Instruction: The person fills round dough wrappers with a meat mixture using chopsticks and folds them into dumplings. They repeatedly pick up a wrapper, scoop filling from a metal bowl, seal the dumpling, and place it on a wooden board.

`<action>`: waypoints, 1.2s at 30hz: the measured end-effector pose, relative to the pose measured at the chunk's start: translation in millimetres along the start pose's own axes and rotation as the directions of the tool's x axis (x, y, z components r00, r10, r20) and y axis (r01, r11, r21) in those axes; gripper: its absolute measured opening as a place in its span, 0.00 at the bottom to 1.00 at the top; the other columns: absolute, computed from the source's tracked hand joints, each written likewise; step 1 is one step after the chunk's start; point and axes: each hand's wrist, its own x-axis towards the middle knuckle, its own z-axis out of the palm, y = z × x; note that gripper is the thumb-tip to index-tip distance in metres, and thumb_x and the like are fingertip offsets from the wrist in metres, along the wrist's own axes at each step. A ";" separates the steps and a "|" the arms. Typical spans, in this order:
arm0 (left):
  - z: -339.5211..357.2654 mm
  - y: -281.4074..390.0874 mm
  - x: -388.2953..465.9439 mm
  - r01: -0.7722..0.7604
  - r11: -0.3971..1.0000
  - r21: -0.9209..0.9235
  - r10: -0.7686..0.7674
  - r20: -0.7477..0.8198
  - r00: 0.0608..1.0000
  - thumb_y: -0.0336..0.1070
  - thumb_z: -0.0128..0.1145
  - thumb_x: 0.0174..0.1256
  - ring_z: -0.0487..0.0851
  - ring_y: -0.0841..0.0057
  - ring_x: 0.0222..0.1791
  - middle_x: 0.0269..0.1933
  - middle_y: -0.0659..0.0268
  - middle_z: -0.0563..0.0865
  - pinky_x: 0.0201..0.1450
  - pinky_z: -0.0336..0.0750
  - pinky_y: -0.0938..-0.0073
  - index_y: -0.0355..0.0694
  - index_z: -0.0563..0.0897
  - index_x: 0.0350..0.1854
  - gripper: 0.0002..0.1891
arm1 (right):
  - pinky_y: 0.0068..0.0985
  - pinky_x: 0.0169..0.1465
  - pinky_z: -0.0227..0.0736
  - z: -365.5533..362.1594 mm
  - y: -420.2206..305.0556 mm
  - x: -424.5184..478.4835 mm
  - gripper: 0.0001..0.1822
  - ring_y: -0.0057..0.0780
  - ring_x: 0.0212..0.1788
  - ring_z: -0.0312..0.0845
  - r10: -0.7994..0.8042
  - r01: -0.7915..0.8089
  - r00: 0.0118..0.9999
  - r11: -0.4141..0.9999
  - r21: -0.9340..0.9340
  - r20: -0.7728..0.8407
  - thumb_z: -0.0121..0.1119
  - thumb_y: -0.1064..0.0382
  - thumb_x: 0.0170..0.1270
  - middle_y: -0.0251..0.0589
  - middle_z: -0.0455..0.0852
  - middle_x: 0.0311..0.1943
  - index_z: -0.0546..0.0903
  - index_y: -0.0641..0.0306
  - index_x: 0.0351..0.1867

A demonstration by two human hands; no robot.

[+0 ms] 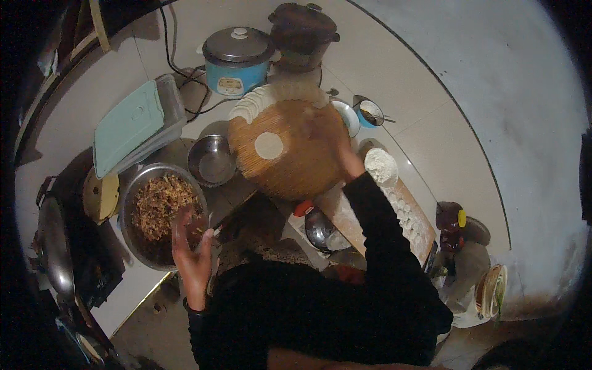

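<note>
My left hand (192, 259) is over the near right rim of a metal basin (162, 167) of crumbly brown filling (162, 203). Its fingers are blurred. A small pale thing shows by the thumb tip; whether the hand holds it is unclear. My right hand (340, 143) is blurred over the right part of a round wooden board (296, 162). Whether it holds anything cannot be told. One flat round dough wrapper (269, 145) lies on the board's left side. Folded dumplings (249, 105) stand in an overlapping row along the far rim.
Behind the board stand a blue rice cooker (238, 62) and a dark lidded pot (303, 39). Left are a metal bowl (212, 162) and a plastic box with a green lid (132, 122). Right, a bowl of flour (381, 166) adjoins a floured board (370, 217) with dough pieces (404, 210).
</note>
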 end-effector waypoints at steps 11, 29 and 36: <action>2.9 6.4 -3.8 0.041 0.998 0.051 -0.042 0.025 0.999 0.27 0.65 0.62 0.85 0.68 0.49 0.60 0.57 0.79 0.48 0.79 0.71 0.34 0.77 0.59 0.22 | 0.41 0.45 0.81 -130.8 127.9 136.5 0.25 0.51 0.41 0.88 0.094 -0.517 0.813 0.572 -0.637 -0.575 0.70 0.44 0.53 0.60 0.89 0.35 0.89 0.70 0.35; -5.2 -2.9 -7.8 0.023 0.994 0.108 -0.023 -0.003 1.000 0.29 0.65 0.63 0.85 0.65 0.49 0.57 0.56 0.81 0.49 0.79 0.69 0.35 0.79 0.57 0.20 | 0.41 0.42 0.82 -121.0 111.4 115.3 0.17 0.48 0.39 0.88 -0.137 -0.359 0.863 0.511 -0.781 -0.487 0.64 0.53 0.62 0.51 0.90 0.35 0.88 0.61 0.46; -10.7 4.4 -7.8 -0.035 0.992 0.123 0.038 -0.023 0.999 0.28 0.63 0.65 0.84 0.67 0.51 0.59 0.57 0.81 0.52 0.78 0.69 0.35 0.79 0.58 0.19 | 0.44 0.52 0.77 -39.9 53.2 90.7 0.19 0.49 0.52 0.82 -0.450 -0.264 0.821 0.246 -0.933 -0.351 0.69 0.54 0.58 0.52 0.85 0.47 0.85 0.60 0.48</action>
